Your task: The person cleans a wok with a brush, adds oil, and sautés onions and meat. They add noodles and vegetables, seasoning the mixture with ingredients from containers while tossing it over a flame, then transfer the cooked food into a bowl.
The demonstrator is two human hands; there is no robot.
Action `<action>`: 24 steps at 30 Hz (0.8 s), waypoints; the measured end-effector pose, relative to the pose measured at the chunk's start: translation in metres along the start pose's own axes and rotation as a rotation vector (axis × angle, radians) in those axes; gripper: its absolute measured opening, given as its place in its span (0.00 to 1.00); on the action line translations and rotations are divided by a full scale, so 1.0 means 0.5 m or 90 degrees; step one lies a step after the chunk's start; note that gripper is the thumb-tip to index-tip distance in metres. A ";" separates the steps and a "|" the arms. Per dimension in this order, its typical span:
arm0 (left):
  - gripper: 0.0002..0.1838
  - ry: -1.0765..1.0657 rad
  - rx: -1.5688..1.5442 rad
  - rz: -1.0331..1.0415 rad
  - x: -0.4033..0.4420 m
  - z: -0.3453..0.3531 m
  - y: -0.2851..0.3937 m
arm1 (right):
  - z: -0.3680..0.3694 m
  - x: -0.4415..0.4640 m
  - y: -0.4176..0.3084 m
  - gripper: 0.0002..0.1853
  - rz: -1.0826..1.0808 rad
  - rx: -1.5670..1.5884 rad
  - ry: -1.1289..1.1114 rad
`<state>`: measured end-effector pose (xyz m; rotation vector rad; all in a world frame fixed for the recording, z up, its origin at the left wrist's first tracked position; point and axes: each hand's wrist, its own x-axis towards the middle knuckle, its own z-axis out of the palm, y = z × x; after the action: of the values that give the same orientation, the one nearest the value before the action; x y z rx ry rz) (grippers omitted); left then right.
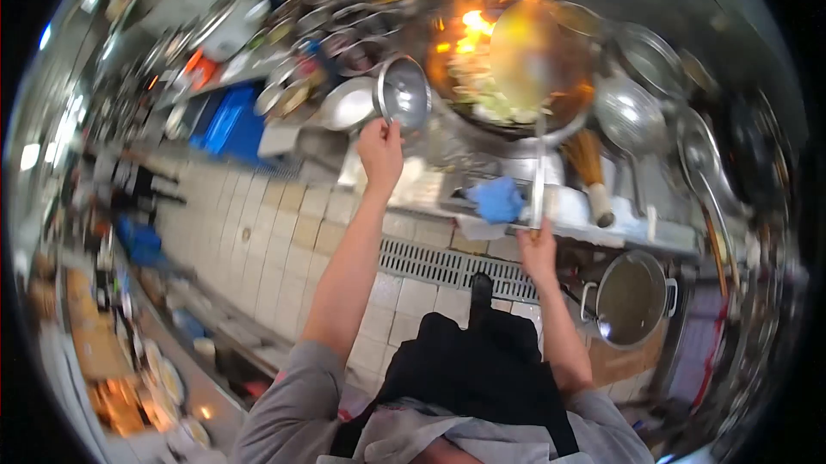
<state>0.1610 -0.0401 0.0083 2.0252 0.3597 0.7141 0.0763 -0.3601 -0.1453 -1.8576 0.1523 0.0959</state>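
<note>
Left of the flaming wok [575, 101], the left hand [380, 153] holds a metal bowl [404, 96]; in front of the wok, the right hand [539, 254] grips a long-handled utensil [539, 173].

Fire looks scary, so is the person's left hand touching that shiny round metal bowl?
Touching: the head view shows the left hand gripping the shiny round metal bowl by its near edge.
</note>
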 end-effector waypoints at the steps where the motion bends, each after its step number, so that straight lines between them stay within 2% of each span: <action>1: 0.11 0.070 -0.016 -0.012 -0.040 -0.070 -0.032 | -0.007 -0.006 -0.016 0.31 0.038 -0.012 -0.003; 2: 0.10 0.121 -0.094 -0.093 -0.086 -0.138 -0.094 | -0.012 -0.007 -0.036 0.31 0.070 -0.029 -0.019; 4: 0.07 0.262 -0.258 -0.222 -0.198 -0.305 -0.243 | -0.011 0.018 0.013 0.31 -0.012 0.027 -0.036; 5: 0.07 0.361 -0.252 -0.275 -0.266 -0.409 -0.273 | -0.012 0.034 0.046 0.31 -0.042 0.053 -0.044; 7: 0.06 0.552 -0.260 -0.379 -0.426 -0.577 -0.307 | -0.029 0.057 0.046 0.32 0.061 -0.010 -0.077; 8: 0.06 0.666 -0.242 -0.374 -0.517 -0.660 -0.328 | -0.037 0.071 0.045 0.32 0.110 -0.044 -0.097; 9: 0.07 0.765 -0.224 -0.367 -0.617 -0.747 -0.351 | -0.013 0.019 -0.036 0.28 0.138 -0.005 -0.070; 10: 0.07 0.873 -0.149 -0.372 -0.728 -0.828 -0.388 | -0.021 0.047 -0.011 0.24 0.144 0.011 -0.106; 11: 0.07 0.966 -0.073 -0.381 -0.832 -0.896 -0.405 | -0.012 0.068 0.006 0.20 0.128 -0.038 -0.057; 12: 0.06 1.083 -0.005 -0.460 -0.889 -0.947 -0.345 | 0.007 0.082 -0.008 0.17 0.082 -0.060 -0.071; 13: 0.08 1.158 -0.001 -0.387 -0.997 -0.995 -0.388 | 0.001 0.096 -0.002 0.15 0.045 -0.073 -0.070; 14: 0.10 1.118 -0.012 -0.528 -1.052 -1.037 -0.325 | -0.020 0.100 -0.007 0.13 0.010 -0.089 -0.050; 15: 0.10 1.063 0.129 -0.604 -1.143 -1.096 -0.378 | -0.037 0.125 -0.009 0.09 0.005 -0.102 -0.065; 16: 0.11 0.760 0.544 -0.836 -1.251 -1.147 -0.409 | -0.040 0.108 -0.062 0.08 -0.053 -0.127 -0.119; 17: 0.12 0.525 0.766 -0.941 -1.315 -1.202 -0.431 | -0.045 0.112 -0.068 0.08 -0.009 -0.016 -0.083; 18: 0.14 0.457 0.855 -0.950 -1.377 -1.244 -0.462 | -0.040 0.069 -0.136 0.11 -0.017 -0.027 -0.048; 19: 0.13 0.886 0.369 -0.745 -1.325 -1.273 -0.418 | -0.036 0.026 -0.206 0.16 -0.024 -0.038 -0.014; 20: 0.13 1.170 -0.205 -0.499 -1.312 -1.300 -0.413 | -0.030 -0.007 -0.285 0.18 -0.046 0.039 -0.055; 21: 0.12 1.179 -0.195 -0.290 -1.402 -1.359 -0.500 | 0.003 -0.075 -0.395 0.17 -0.011 0.124 -0.066; 22: 0.17 1.222 -0.158 -0.306 -1.308 -1.346 -0.440 | 0.008 -0.084 -0.438 0.17 0.024 0.265 -0.114; 24: 0.20 1.243 -0.136 -0.355 -1.262 -1.344 -0.449 | 0.018 -0.084 -0.458 0.13 0.073 0.581 -0.304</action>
<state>-0.7433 0.2124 -0.1296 0.3197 1.6766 1.9703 0.0704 -0.2842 0.0751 -0.8799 -0.0346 0.4637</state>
